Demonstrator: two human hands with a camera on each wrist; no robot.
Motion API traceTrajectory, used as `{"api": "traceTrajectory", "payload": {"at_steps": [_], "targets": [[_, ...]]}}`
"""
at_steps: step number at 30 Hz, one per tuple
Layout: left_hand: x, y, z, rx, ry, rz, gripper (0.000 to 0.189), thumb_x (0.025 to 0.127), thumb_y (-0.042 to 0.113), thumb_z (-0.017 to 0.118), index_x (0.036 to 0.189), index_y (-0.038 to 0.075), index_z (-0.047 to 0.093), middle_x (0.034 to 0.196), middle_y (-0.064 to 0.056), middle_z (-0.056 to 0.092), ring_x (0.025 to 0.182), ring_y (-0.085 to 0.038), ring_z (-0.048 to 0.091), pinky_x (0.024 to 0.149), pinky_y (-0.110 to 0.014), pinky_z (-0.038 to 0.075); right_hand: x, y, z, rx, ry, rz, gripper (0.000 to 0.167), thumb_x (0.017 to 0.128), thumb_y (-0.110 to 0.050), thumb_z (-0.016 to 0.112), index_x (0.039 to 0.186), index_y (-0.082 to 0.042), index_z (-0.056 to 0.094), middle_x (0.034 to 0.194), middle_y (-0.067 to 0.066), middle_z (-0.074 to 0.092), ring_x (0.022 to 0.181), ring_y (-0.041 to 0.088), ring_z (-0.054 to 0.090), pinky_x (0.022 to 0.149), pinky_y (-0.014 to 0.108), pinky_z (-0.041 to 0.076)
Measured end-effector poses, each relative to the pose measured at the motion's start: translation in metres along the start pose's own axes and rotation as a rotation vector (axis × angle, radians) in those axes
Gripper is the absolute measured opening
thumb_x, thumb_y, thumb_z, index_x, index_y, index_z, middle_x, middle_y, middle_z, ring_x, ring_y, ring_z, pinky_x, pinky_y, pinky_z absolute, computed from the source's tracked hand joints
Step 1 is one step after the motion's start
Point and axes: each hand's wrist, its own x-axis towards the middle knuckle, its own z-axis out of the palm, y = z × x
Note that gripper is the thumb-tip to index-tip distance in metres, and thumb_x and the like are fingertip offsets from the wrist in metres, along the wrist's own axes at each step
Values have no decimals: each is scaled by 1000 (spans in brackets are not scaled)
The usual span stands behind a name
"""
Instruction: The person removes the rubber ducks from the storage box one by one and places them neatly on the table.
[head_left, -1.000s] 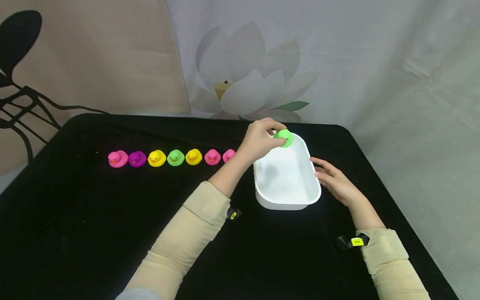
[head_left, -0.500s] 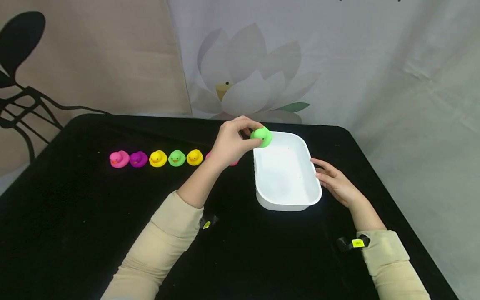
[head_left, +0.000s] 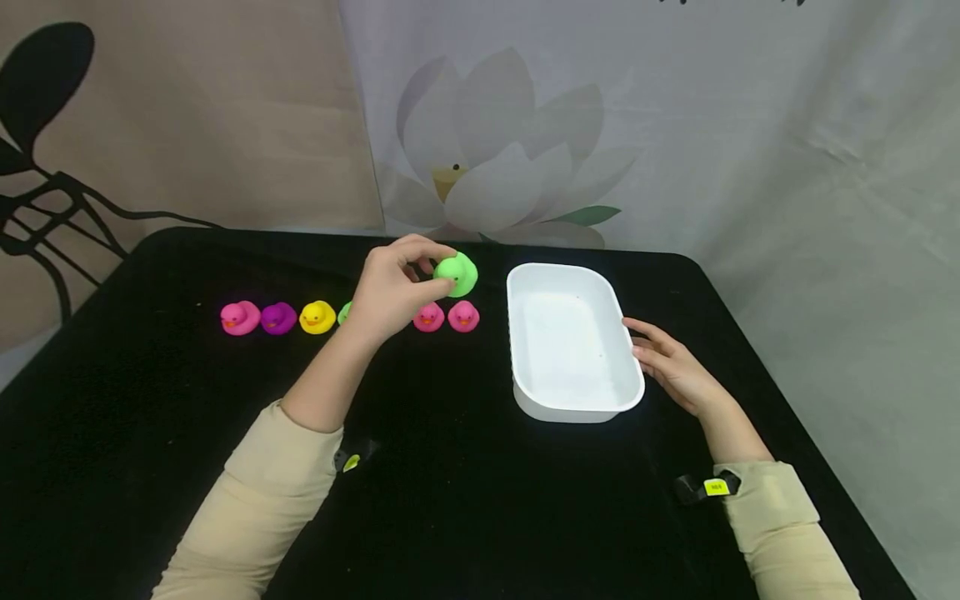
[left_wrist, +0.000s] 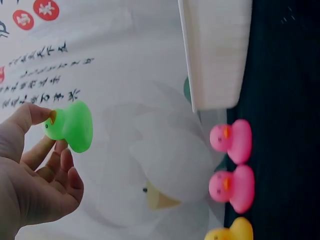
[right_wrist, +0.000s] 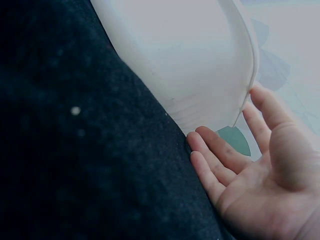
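Observation:
My left hand (head_left: 393, 287) pinches a green rubber duck (head_left: 459, 273) between thumb and fingers, in the air above the right part of a row of ducks. The left wrist view shows the held duck (left_wrist: 75, 126) side-on, thumb at its beak. Below it on the table sit two pink ducks (head_left: 428, 317). A yellow duck (left_wrist: 234, 231) beside them is hidden by the hand in the head view. My right hand (head_left: 675, 367) touches the right side of a white plastic tub (head_left: 576, 342) with its fingertips, not curled round it; nothing is seen inside the tub.
Further left in the row stand a pink duck (head_left: 240, 318), a purple duck (head_left: 279, 318), a yellow duck (head_left: 317, 317) and a partly covered green duck (head_left: 343, 313). A black cloth (head_left: 465, 500) covers the table. Behind hangs a backdrop (head_left: 750, 125) with a printed flower.
My left hand has carried the green duck leftward, from over the tub to above the row of ducks. The right hand and the tub have stayed in place.

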Motion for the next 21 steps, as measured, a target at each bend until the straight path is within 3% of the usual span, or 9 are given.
{"api": "traceTrajectory", "payload": {"at_steps": [12,21], "targets": [[-13,-18,-41,79,45,-63,25,83,8,72,107,3,71,100,-5,63,87,-18,49,71,-30,40,0,0,0,8,-6,-7,54,99,-20,54,148,-10,32,140,23,40,113,10,55,91,21,45],[-18,-25,-78,165,145,-93,26,84,10,72,109,3,71,101,-4,62,85,-16,50,69,-26,40,0,0,-1,17,-3,-6,54,99,-18,53,148,-8,32,138,23,42,112,11,56,91,22,45]]}}
